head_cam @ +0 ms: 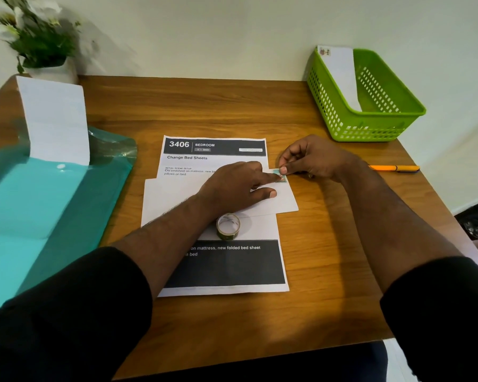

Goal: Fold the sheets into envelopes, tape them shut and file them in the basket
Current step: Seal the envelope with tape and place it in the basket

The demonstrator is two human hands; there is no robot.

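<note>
Pinching a small stamp [280,177] at the envelope [177,199] corner, the right hand [312,158] could set it crooked; the left hand [232,188], flat and holding nothing, might let the paper slide.

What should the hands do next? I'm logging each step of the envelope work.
Probably press the small stamp flat onto the folded envelope's top right corner. The right hand pinches its upper edge while the left hand's forefinger already pins it, so it looks placed but not yet smoothed down.

I see my left hand [232,188] pressing the folded envelope [282,201] on the desk [329,257]; my right hand [312,158] pinches a stamp [280,177] at its corner.
</note>
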